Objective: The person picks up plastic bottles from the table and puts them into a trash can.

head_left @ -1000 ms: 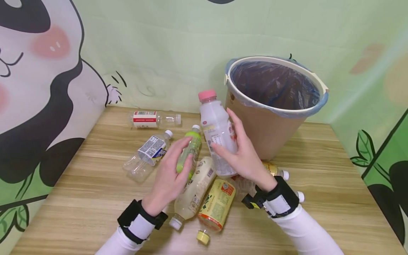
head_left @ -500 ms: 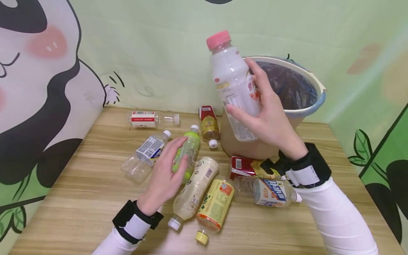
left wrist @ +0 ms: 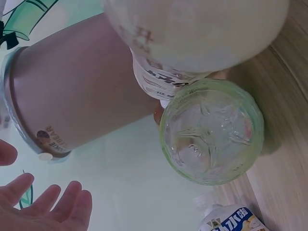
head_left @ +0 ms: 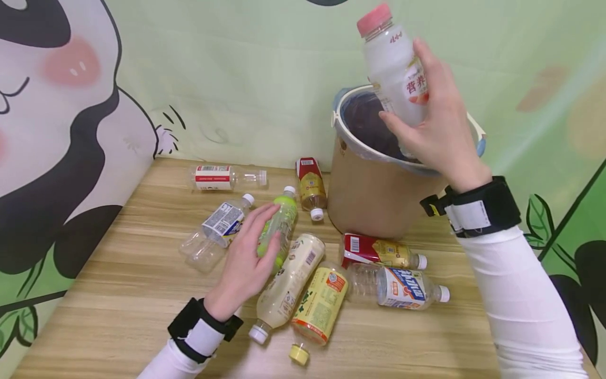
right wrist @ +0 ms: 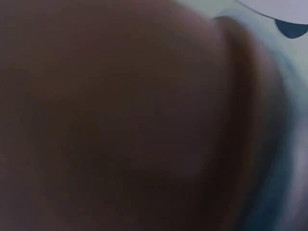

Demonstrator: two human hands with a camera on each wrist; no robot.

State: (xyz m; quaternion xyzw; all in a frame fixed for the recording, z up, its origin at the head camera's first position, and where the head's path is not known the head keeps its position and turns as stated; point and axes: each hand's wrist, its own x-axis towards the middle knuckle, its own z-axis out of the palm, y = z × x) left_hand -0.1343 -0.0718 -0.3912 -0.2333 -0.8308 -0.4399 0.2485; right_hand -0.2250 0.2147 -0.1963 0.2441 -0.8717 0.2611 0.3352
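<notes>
The pink-capped bottle [head_left: 396,79] is at your 1 o'clock, raised off the table [head_left: 118,284], its cap tilted between 11 and 12, its lower end overlapping the mouth of the bin [head_left: 374,195] from your viewpoint. From the left, you have the blue-labelled bottle [head_left: 221,223] and, farther back, the red-labelled bottle [head_left: 226,178], both lying at 11 o'clock. Your left hand [head_left: 243,258] hovers over the green bottle [head_left: 285,213], thumb and fingers apart. The cream bottle [head_left: 291,281] lies at 5 o'clock from that one, the yellow-labelled bottle [head_left: 319,305] beside it. Nearer the bin, at 12, lies a red-and-gold bottle [head_left: 311,181]. Your right hand [head_left: 442,121] is clamped on the pink-capped bottle, thumb against fingers.
</notes>
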